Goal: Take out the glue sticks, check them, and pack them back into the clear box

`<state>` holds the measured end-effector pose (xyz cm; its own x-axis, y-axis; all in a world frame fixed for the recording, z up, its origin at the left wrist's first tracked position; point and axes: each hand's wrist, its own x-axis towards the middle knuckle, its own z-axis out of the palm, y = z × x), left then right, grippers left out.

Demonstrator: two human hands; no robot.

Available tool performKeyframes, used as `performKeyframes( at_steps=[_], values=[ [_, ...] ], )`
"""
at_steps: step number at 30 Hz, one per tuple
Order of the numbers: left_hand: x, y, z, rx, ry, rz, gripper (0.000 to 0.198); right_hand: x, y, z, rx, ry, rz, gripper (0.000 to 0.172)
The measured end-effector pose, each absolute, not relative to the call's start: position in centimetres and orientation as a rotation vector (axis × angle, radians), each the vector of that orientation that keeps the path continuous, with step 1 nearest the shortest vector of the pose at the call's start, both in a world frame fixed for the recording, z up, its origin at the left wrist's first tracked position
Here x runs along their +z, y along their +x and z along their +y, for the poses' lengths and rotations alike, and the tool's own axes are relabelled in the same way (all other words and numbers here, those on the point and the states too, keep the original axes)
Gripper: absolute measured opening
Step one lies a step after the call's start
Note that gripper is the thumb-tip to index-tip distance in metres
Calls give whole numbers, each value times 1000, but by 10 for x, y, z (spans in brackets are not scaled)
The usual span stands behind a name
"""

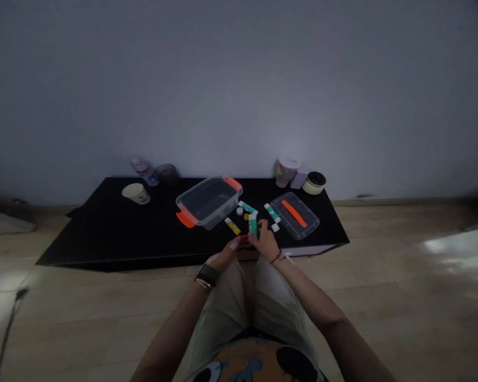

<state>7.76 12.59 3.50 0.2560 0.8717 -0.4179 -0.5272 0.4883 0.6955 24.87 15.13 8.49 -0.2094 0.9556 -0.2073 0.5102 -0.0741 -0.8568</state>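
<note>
Head view, looking forward and down: a seated person's two bare hands meet just above the near edge of a low black table (83, 239). The right hand (265, 240) has its fingers (262, 227) curled around the lower end of an upright green-and-white glue stick (253, 225), apparently pinching it. The left hand (231, 250), with a black smartwatch (207, 275) on its wrist, reaches in with fingers close together, touching or just beside the stick's base; the small scale leaves its grip uncertain. In hand is this one upright stick, held between the hands over the table edge. Beyond it lie a second green-and-white glue stick (247, 207), a third (271, 213), a yellow glue stick (232, 226) and small loose caps (239, 210). A clear plastic storage box (208, 201) with orange handles stands to the left of them, and its clear lid (293, 215) lies apart to the right. A paper cup (136, 193) stands at the far left, and a tape roll (314, 182) at the far right
</note>
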Motion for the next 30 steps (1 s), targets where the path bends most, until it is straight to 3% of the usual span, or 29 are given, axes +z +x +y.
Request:
performKeyframes(
  at_steps=[7,15,22,30],
  values=[
    [36,73,121,1070,471,916,16,79,229,120,927,-1451,-2244,32],
    [43,78,123,1097,424,962,31,90,296,175,277,-2151,-2137,28],
    [39,79,120,1113,523,966,37,67,305,180,504,-2179,-2070,34],
    [26,78,118,1052,780,1001,39,64,270,187,1502,-1371,-1313,28]
  ],
)
